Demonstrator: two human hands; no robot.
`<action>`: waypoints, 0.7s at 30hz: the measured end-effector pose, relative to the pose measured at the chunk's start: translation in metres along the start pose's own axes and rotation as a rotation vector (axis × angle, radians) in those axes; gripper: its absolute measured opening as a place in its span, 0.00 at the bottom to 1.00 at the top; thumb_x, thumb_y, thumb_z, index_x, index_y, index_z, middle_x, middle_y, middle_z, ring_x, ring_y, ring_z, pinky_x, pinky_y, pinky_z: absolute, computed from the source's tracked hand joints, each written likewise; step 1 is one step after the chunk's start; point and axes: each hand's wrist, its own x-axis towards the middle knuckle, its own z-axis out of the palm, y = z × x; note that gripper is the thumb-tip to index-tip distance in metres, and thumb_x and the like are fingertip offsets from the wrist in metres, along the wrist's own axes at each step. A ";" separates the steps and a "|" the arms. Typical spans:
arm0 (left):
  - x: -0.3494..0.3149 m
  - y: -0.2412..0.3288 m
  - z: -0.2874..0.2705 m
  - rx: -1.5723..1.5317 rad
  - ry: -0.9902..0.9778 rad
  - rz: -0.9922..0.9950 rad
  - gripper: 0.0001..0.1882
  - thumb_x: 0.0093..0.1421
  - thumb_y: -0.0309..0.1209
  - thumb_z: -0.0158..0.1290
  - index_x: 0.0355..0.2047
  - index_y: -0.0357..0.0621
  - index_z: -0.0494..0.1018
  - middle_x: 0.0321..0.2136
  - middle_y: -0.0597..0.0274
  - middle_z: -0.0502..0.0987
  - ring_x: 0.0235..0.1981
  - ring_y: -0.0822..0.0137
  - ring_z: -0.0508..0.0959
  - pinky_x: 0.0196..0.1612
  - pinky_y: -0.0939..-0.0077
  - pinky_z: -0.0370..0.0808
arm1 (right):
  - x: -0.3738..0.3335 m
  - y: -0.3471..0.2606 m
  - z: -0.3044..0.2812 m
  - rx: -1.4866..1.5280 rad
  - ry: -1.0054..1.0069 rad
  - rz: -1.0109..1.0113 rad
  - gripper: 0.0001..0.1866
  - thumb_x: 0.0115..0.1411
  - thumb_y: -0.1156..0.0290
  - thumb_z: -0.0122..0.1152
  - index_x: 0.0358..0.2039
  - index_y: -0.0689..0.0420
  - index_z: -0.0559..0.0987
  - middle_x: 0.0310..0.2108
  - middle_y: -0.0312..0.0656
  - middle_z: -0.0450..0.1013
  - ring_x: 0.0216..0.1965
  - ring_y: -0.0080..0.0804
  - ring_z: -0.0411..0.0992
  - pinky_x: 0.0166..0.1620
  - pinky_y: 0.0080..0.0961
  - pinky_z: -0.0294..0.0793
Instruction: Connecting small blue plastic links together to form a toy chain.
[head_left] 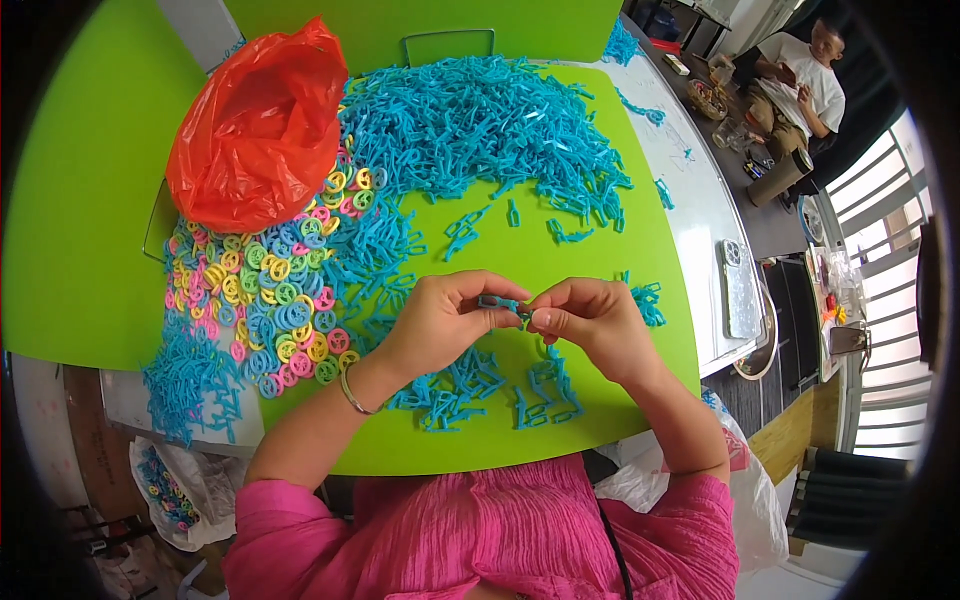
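Over the green table, my left hand point(447, 318) is closed, its thumb and forefinger pinching a small blue plastic piece point(492, 302). Close against it, my right hand point(590, 322) is closed too, its fingertips pinched at the piece's right end. Whatever the right fingers grip there is small and mostly hidden. Loose blue plastic pieces point(440, 400) lie below my left hand, and a smaller blue cluster point(546, 388) lies below my right. A large heap of similar blue pieces point(490, 120) spreads across the table beyond my hands.
Colourful small plastic wheels point(285, 290) are piled left of my hands, beside an open red plastic bag point(250, 150). More blue pieces point(190, 380) sit at the left edge. A phone point(740, 290) lies on the white surface at right. Another person point(800, 85) sits at the far right.
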 end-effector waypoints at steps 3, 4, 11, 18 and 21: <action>-0.001 0.004 0.003 0.161 0.025 0.144 0.12 0.53 0.12 0.50 0.37 0.34 0.76 0.33 0.60 0.79 0.35 0.74 0.78 0.39 0.80 0.77 | -0.001 0.012 0.001 0.027 0.023 -0.041 0.05 0.56 0.76 0.61 0.31 0.65 0.79 0.27 0.39 0.76 0.27 0.22 0.72 0.33 0.19 0.72; -0.001 0.005 0.004 0.233 0.032 0.209 0.12 0.52 0.12 0.50 0.35 0.33 0.76 0.31 0.60 0.79 0.35 0.74 0.78 0.37 0.81 0.77 | -0.001 0.018 0.000 0.117 0.033 -0.043 0.05 0.56 0.77 0.61 0.30 0.66 0.78 0.27 0.40 0.76 0.27 0.24 0.72 0.32 0.21 0.73; -0.003 0.001 0.006 0.459 0.077 0.315 0.10 0.50 0.13 0.54 0.32 0.36 0.78 0.30 0.59 0.80 0.32 0.72 0.79 0.35 0.80 0.76 | -0.006 0.028 0.007 0.035 0.103 -0.065 0.05 0.56 0.77 0.61 0.31 0.66 0.78 0.27 0.42 0.76 0.28 0.24 0.73 0.34 0.20 0.73; -0.004 -0.002 0.003 0.460 0.042 0.333 0.11 0.49 0.15 0.57 0.33 0.38 0.77 0.30 0.59 0.80 0.32 0.71 0.79 0.35 0.79 0.76 | -0.006 0.031 0.004 0.050 0.088 -0.056 0.06 0.56 0.77 0.61 0.32 0.66 0.78 0.28 0.42 0.76 0.29 0.25 0.74 0.34 0.21 0.74; -0.001 -0.004 0.005 0.311 0.003 0.250 0.16 0.51 0.16 0.56 0.42 0.39 0.73 0.34 0.60 0.78 0.36 0.71 0.78 0.39 0.79 0.76 | -0.004 0.030 0.002 0.151 0.083 -0.030 0.07 0.55 0.77 0.61 0.35 0.66 0.77 0.28 0.42 0.76 0.29 0.25 0.74 0.34 0.21 0.74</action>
